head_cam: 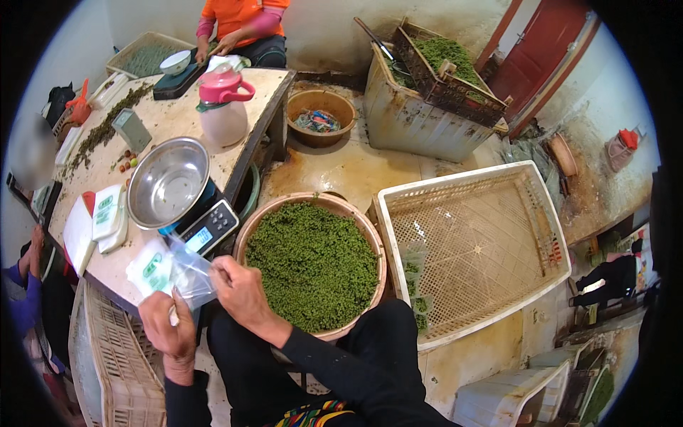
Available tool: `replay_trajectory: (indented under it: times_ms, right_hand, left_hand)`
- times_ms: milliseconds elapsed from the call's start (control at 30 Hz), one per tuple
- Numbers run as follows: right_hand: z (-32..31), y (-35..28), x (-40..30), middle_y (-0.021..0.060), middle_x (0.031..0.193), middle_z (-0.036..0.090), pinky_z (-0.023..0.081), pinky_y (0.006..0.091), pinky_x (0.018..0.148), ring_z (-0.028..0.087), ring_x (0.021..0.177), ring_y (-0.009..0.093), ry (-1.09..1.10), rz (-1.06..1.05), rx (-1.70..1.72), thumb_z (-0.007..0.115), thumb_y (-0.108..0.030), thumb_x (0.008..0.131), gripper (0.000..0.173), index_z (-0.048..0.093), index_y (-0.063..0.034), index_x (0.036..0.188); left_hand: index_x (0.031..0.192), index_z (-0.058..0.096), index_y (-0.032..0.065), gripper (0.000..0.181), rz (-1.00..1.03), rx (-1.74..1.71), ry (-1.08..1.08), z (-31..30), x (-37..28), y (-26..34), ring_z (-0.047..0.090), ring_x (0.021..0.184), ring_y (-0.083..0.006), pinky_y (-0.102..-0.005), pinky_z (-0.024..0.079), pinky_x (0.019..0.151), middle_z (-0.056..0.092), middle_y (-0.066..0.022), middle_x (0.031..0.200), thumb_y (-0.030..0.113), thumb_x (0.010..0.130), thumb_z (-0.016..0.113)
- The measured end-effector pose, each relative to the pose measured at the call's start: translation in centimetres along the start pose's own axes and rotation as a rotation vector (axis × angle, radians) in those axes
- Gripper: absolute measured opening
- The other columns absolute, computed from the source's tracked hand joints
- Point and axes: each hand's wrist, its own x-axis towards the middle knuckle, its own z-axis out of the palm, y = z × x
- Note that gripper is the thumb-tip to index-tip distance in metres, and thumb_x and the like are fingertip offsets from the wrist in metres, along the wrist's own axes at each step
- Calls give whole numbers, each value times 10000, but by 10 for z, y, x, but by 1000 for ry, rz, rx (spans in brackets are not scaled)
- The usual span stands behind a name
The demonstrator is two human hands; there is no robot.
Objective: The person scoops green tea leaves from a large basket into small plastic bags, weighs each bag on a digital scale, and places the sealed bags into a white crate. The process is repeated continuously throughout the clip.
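A clear plastic bag [193, 277] with green print is stretched between my two hands. My left hand [169, 328] pinches its near edge, and my right hand [240, 291] grips its right side; no contents can be made out in it. Just beyond, on the table, a digital kitchen scale [211, 228] with a lit display carries a stainless steel bowl [169, 181] holding only a few green specks. To the right of my right hand, a round basin [380, 251] is heaped with small green berries [312, 261], probably green peppercorns. Stacked flat bags [109, 213] lie left of the bowl.
A white plastic crate [459, 184] right of the basin holds several filled bags [413, 277]. A pink-lidded jug [224, 117] stands on the table [176, 107]. Across it, a person in orange [243, 24] works by another scale [179, 80]. Another person's arm [33, 256] shows at left.
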Motion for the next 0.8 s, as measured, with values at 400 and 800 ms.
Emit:
replay_trajectory:
  times_ms: [400, 800]
  right_hand:
    - [-209, 162, 2, 224, 1338, 327, 391, 625, 815, 417, 1152, 441, -235, 687, -1197, 761, -345, 683, 878, 265, -135, 1377]
    - [-217, 195, -9, 159, 913, 633, 502, 363, 768, 621, 818, 305, -59, 455, -594, 734, -12, 622, 442, 582, -18, 1037]
  left_hand:
    - [1071, 574, 56, 328, -297, -441, -701, 77, -53, 91, 546, 436, -275, -396, 432, 446, 546, -116, 523, 67, 743, 584]
    - [930, 635, -22, 184, -775, -723, -647, 149, -61, 72, 592, 532, -348, -400, 459, 492, 569, -224, 600, 56, 790, 543]
